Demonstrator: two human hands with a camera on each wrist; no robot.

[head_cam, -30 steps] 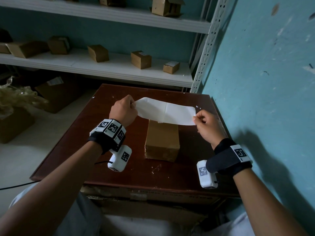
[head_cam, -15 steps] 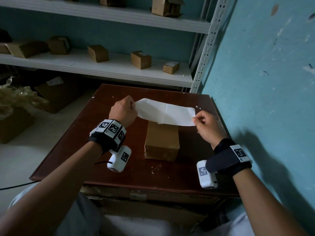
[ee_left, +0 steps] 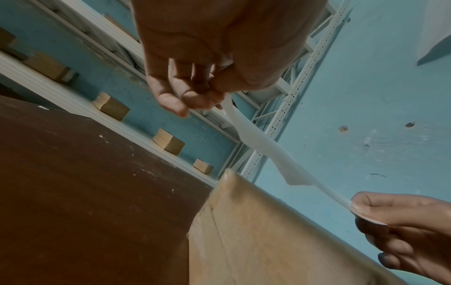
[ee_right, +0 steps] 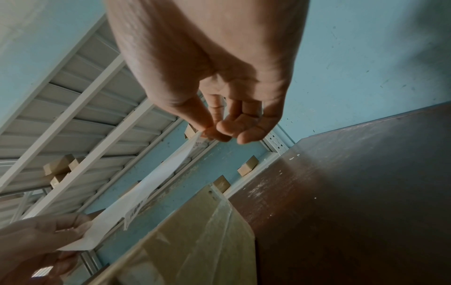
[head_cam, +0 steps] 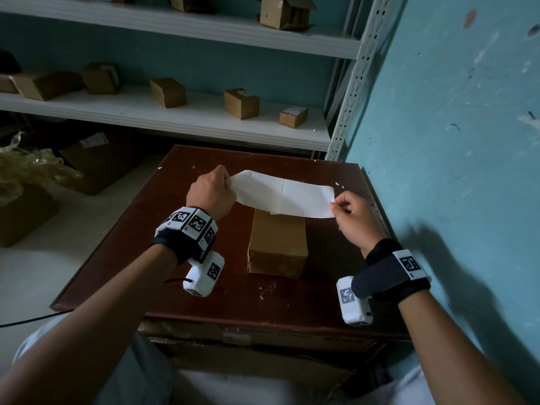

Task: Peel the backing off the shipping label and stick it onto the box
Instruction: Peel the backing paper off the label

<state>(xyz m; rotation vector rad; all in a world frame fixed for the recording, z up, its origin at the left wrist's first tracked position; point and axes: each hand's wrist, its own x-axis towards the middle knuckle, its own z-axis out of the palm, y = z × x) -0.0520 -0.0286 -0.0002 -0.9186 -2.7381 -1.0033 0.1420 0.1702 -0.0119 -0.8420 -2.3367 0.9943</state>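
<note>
Both hands hold the white shipping label [head_cam: 285,195] stretched in the air: the left hand [head_cam: 211,192] pinches its left end between thumb and curled fingers, and the right hand [head_cam: 352,219] pinches its right end. Under the label, apart from it, the brown box [head_cam: 277,244] lies lengthwise on the desk [head_cam: 146,244], nearer the right edge.

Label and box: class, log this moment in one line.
label: above box, unstuck | left hand: pinches one end | right hand: pinches other
</note>
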